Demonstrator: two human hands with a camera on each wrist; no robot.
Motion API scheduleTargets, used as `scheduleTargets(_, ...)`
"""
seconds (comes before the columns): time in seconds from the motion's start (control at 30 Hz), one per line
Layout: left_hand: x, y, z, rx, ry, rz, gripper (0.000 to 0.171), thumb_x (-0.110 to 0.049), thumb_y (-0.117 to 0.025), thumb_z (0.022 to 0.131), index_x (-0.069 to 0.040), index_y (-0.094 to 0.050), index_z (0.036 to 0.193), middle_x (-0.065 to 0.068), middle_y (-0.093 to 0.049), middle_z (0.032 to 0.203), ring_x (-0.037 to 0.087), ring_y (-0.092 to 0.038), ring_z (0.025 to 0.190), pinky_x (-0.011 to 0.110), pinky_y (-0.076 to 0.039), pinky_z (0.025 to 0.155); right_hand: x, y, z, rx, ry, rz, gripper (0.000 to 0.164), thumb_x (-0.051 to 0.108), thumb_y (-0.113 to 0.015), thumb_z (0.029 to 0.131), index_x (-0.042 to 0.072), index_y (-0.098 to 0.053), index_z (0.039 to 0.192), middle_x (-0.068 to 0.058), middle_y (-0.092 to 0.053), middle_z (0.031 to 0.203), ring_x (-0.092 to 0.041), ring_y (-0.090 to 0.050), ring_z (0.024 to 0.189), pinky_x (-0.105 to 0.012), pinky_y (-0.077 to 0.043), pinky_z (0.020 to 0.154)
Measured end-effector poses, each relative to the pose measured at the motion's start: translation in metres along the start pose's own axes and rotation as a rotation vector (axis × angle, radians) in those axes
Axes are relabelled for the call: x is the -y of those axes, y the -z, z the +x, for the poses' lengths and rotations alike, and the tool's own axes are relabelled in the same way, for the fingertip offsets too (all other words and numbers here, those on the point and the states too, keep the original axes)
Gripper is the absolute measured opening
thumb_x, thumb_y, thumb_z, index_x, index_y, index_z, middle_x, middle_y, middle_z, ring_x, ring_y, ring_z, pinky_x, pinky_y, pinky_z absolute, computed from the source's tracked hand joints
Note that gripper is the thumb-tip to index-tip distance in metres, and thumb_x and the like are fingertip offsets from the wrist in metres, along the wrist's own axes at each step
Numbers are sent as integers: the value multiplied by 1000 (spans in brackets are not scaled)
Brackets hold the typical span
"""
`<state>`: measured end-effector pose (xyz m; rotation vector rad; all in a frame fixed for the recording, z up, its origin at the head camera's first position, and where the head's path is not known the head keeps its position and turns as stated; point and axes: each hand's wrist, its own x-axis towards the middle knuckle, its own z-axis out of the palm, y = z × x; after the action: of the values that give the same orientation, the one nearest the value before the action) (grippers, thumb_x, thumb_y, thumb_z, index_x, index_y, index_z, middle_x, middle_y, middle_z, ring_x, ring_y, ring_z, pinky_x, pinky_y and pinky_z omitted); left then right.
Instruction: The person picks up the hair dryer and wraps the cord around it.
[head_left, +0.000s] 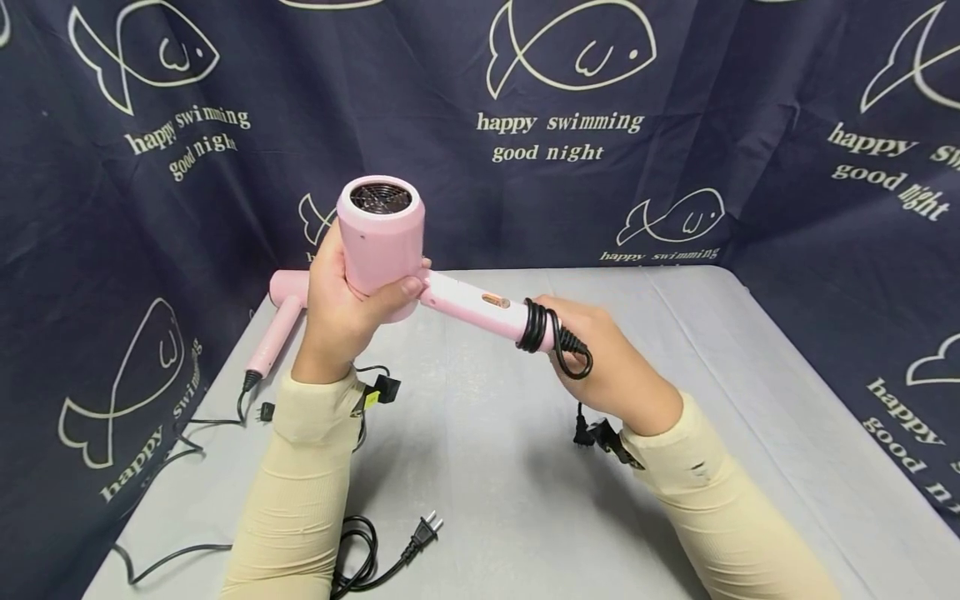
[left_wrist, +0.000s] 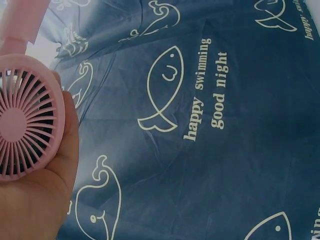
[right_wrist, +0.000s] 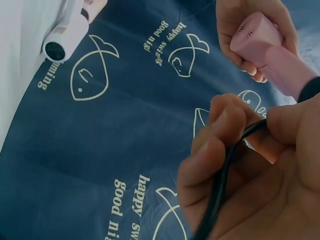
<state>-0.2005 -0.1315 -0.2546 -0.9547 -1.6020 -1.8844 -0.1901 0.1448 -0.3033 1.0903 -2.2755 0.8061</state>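
A pink hair dryer point(head_left: 384, 254) is held above the table, its round mesh-covered end facing up. My left hand point(head_left: 339, 310) grips the barrel, thumb across its near side; the left wrist view shows the slotted grille point(left_wrist: 14, 125) at the other end. The handle points right and slightly down. Several turns of black cord point(head_left: 533, 325) are wound round the handle's end. My right hand point(head_left: 617, 363) is at that end; in the right wrist view its curled fingers hold a length of the cord point(right_wrist: 220, 177).
Another pink hair dryer point(head_left: 277, 329) lies at the left of the grey table point(head_left: 480, 483), its cord trailing along the left edge. A coiled black cord with a two-pin plug point(head_left: 425, 530) lies near the front. Dark blue fish-print curtains point(head_left: 562, 200) surround the table.
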Motion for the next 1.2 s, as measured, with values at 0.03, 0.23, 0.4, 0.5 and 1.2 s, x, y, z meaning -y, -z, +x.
scheduleTargets(0.03,0,0,0,-8,-9,0,57,10,-74,67,0,-54,119,22,-58,99,36,-69,79,44,-56,77,1,-1,0,-2,3,2,22,1,-48,86,16,-60,97,10,-56,84,-6,-51,74,-22,-45,66)
scheduleTargets(0.23,0,-1,0,-45,-47,-3,55,1,-76,71,0,-53,120,25,-58,101,36,-69,78,45,-56,76,6,-3,-6,38,-101,91,14,6,-51,93,16,-61,89,6,-58,78,-6,-48,62,-22,-43,54)
scheduleTargets(0.4,-2,-1,1,-56,-66,12,53,-2,-76,71,1,-53,119,23,-59,99,35,-68,78,44,-55,77,11,-4,-7,77,-179,176,14,16,-50,97,22,-61,91,9,-57,76,-6,-44,58,-23,-40,53)
scheduleTargets(0.5,-2,-2,2,-70,-87,55,53,-4,-77,71,0,-54,119,20,-60,99,32,-67,81,40,-54,80,14,-5,-5,75,-160,188,12,18,-50,98,24,-59,94,11,-55,77,-3,-47,64,-21,-41,58)
scheduleTargets(1.2,7,1,6,-217,-89,152,51,-3,-78,71,-6,-57,118,15,-59,102,30,-57,89,34,-49,79,28,-6,-2,150,29,-71,10,25,-46,99,20,-55,101,17,-46,73,3,-43,60,-17,-41,59)
